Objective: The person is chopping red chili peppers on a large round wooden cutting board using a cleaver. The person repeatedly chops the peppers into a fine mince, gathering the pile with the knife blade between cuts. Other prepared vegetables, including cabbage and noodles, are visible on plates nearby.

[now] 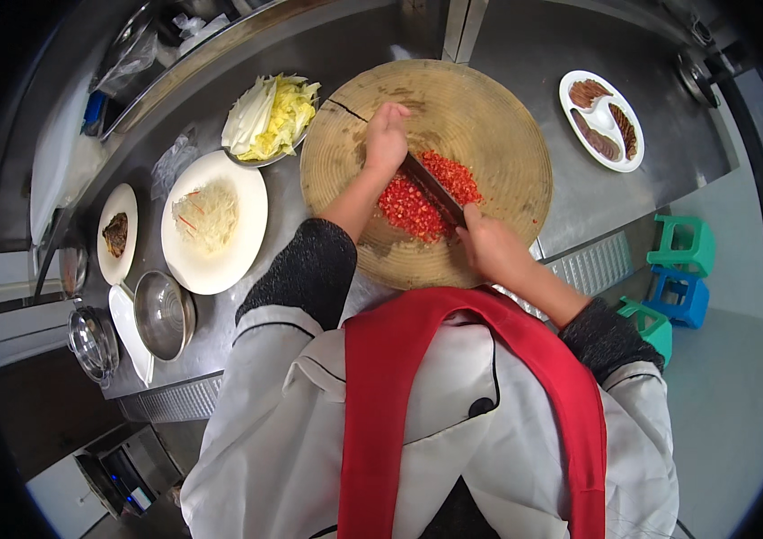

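Observation:
A wide, round wooden chopping block (509, 135) with a crack at its upper left stands before me. Finely chopped red chilli (415, 209) lies on it, in heaps on both sides of a dark-bladed cleaver (434, 186). My right hand (496, 246) grips the cleaver at its near end; the handle is hidden in the fist. At the blade's far end, my left hand (388, 138) is against the cleaver, and whether its fingers close around the metal cannot be made out. The blade slants across the chilli, its edge down towards the wood.
Left of the block are a bowl of cut cabbage (270, 121), a plate of pale shreds (209, 215), a small oval plate (117, 236) with dark food and a metal bowl (164, 315). A divided dish (602, 121) with sliced meat sits right. Plastic stools (683, 246) stand below.

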Demonstrator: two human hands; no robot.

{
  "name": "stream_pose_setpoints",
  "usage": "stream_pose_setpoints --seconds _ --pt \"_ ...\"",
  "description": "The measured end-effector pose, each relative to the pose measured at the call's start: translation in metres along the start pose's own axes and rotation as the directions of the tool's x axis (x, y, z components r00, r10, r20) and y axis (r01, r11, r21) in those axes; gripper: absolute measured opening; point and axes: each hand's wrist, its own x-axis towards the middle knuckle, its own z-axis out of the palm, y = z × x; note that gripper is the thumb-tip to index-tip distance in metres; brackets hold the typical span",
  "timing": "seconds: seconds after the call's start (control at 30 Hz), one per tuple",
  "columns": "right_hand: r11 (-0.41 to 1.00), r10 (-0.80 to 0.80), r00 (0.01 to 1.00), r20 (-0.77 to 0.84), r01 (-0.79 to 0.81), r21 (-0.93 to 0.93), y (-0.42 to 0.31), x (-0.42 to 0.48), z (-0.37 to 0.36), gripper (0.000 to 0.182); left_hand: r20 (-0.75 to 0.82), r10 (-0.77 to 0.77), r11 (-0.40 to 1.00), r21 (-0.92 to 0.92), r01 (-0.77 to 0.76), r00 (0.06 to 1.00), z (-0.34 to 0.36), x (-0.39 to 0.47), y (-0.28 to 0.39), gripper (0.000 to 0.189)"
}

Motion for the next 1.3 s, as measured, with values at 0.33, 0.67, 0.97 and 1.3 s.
stream_pose_setpoints --seconds 0.33,0.67,0.97,1.3 --pt "0.989 0.145 0.987 0.073 -0.144 -0.018 -0.001 -0.005 -0.010 0.024 -0.029 0.144 0.990 -0.003 -0.144 0.989 0.014 0.003 -0.006 0.021" --pt "0.998 0.049 0.998 0.044 -0.047 -0.042 -0.004 0.007 -0.010 0.024 -0.013 -0.078 0.997 0.015 0.078 0.997 0.004 0.005 0.012 0.022" --pt "0.999 -0.027 0.997 0.067 0.029 -0.035 0.001 0.025 -0.046 0.025 -0.072 -0.014 0.998 0.063 0.018 0.997 0.006 0.019 0.005 0.021" --pt "0.998 -0.047 0.999 0.025 0.048 -0.041 0.005 0.015 -0.033 0.023 -0.078 0.052 0.995 0.090 -0.045 0.996 0.009 0.021 -0.019 0.021"
